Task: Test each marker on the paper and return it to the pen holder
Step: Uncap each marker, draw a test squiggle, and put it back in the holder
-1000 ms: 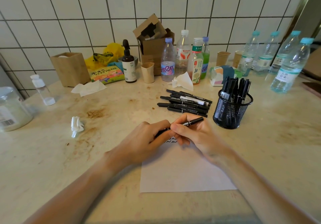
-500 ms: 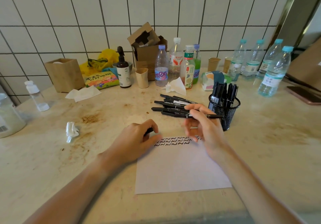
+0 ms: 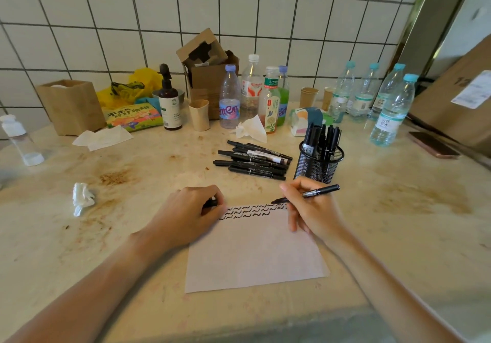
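Observation:
My right hand [image 3: 313, 209] holds a black marker [image 3: 316, 192] in a writing grip, its tip down at the right end of the top row of black squiggles on the white paper [image 3: 255, 255]. At the paper's top left corner my left hand [image 3: 188, 215] rests, curled round the marker's black cap [image 3: 211, 204]. Several capped black markers [image 3: 253, 160] lie in a pile behind the paper. To the pile's right stands a black mesh pen holder [image 3: 320, 163] with several markers upright in it.
Along the tiled wall stand bottles [image 3: 229, 98], paper cups [image 3: 199, 115], a cardboard box [image 3: 208, 76] and a pump bottle [image 3: 168, 100]. Crumpled tissue [image 3: 82, 197] lies at the left, a phone [image 3: 434, 145] at the right. Water bottles [image 3: 393, 111] cluster at the back right.
The hands pulled the cap off the marker and parted. My right hand turned the marker and brought its tip down to the squiggle rows; my left hand settled on the paper's corner with the cap.

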